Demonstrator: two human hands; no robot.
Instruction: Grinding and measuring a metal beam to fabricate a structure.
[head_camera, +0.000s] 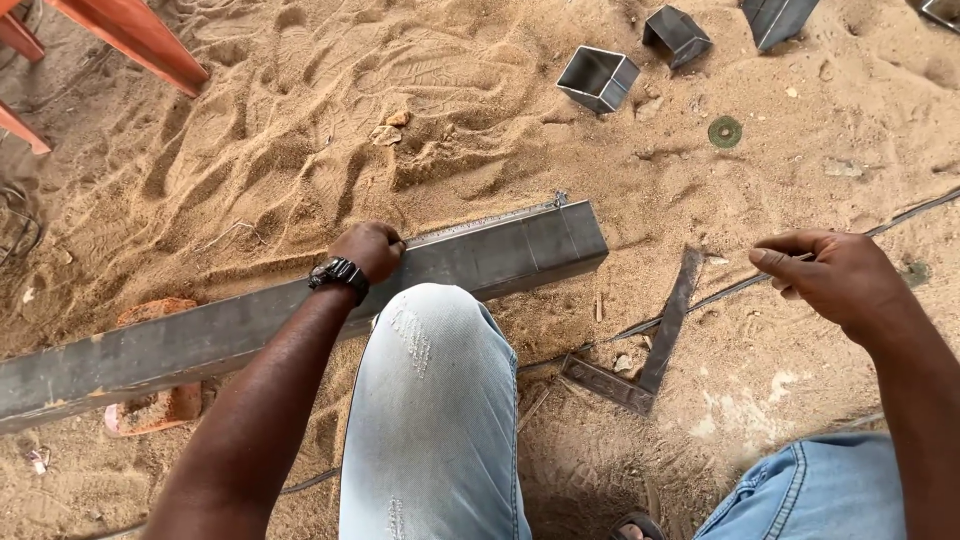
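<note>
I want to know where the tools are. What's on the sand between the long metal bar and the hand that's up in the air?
In the head view, a metal try square lies on the sand between the long steel tube and the right hand.

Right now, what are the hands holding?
The left hand presses on the top edge of the long metal tube, near its cut end. The right hand pinches something thin; what it is cannot be told.

The person wore pale, faded blue jeans (432, 420) with frayed, distressed patches on the thigh and near the hem, a chunky black wristwatch (339, 275) on the left wrist, bare forearms without sleeves, and a dark sandal (637, 526) just visible at the bottom edge.
</note>
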